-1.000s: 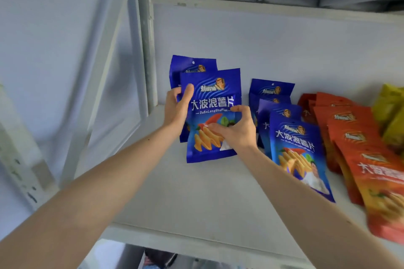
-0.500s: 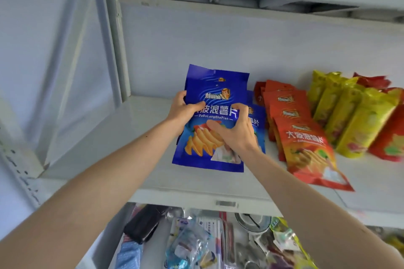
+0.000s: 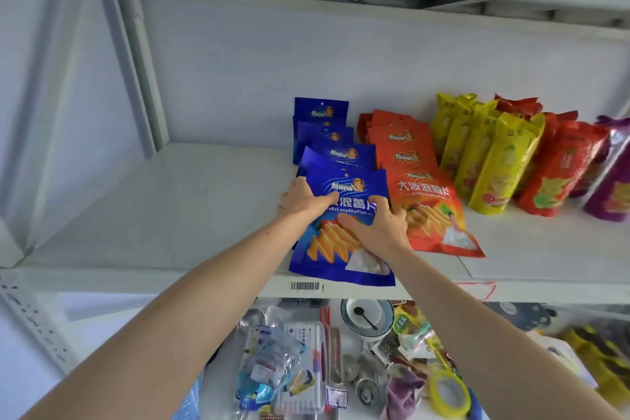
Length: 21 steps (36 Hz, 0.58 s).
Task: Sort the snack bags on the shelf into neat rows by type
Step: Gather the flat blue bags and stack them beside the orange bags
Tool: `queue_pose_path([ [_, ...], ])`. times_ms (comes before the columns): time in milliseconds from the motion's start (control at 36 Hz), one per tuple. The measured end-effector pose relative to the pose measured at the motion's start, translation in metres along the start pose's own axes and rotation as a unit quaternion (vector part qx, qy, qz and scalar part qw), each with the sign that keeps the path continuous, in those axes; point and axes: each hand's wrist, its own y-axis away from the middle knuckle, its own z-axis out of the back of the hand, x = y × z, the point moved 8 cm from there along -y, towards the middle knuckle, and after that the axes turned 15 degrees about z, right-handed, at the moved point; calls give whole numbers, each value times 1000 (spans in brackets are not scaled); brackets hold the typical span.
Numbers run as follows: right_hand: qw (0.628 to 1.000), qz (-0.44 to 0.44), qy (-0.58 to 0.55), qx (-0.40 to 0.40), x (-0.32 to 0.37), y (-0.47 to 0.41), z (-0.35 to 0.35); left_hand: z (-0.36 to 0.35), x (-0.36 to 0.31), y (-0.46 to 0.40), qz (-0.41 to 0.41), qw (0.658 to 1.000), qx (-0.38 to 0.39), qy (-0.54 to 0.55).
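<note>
Both hands are gripping the front blue bag (image 3: 341, 249) at the shelf's (image 3: 170, 215) front edge: left hand (image 3: 300, 198) pinching its left side, right hand (image 3: 378, 228) its middle. The orange bags (image 3: 419, 181) are lying just beside it.

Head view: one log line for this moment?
step: placing blue bag front of blue row | left hand: holding | right hand: holding | neighbour: orange row

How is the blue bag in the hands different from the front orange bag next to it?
The blue bag is blue and held by both hands; the orange bag is orange and untouched. The blue bag's bottom overhangs the shelf edge; the orange bag lies fully on it. Both show chips and similar lettering.
</note>
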Motion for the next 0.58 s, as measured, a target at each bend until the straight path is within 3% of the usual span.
queue_pose_path([
  [56,993,12,112,-27,10,8,4,-3,2,-1,-1,1000,1,-12],
  [111,974,84,194,-75,33,22,6,-7,1,-3,-4,999,35,33],
  [167,961,140,228,-64,46,34,-6,-8,0,-4,-6,997,50,63],
  [278,965,115,233,37,28,38,-33,-9,-2,-7,3,997,41,71],
  [583,970,106,218,23,11,-1,-45,-15,-12,-41,13,997,20,74],
])
